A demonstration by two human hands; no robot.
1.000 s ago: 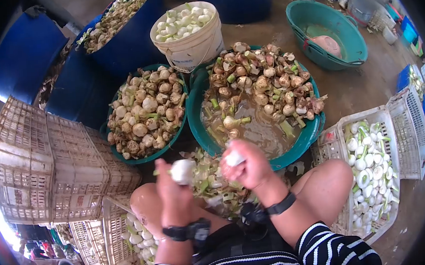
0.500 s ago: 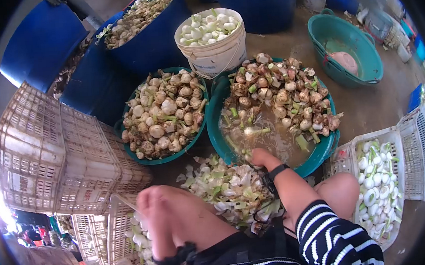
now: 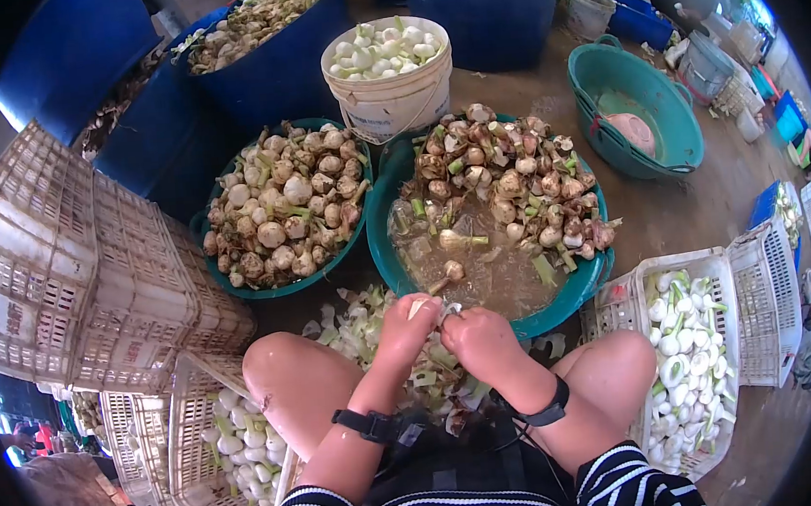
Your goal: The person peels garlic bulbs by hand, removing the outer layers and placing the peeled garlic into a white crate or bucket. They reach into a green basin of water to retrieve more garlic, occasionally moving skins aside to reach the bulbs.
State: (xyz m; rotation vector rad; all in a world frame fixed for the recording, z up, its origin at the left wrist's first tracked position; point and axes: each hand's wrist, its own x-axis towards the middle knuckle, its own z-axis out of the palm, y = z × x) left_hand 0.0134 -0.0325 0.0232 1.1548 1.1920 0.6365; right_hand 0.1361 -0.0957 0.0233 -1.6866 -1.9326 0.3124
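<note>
Bulbs (image 3: 681,365) in crate (image 3: 724,301), right.

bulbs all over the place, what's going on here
A seated person has both hands together over a heap of peelings, a pale bulb in the left hand and the right hand close beside it. Just ahead, dirty brownish bulbs sit in a green tub of murky water. Clean white bulbs fill a bucket and lie in crates on either side.
</note>
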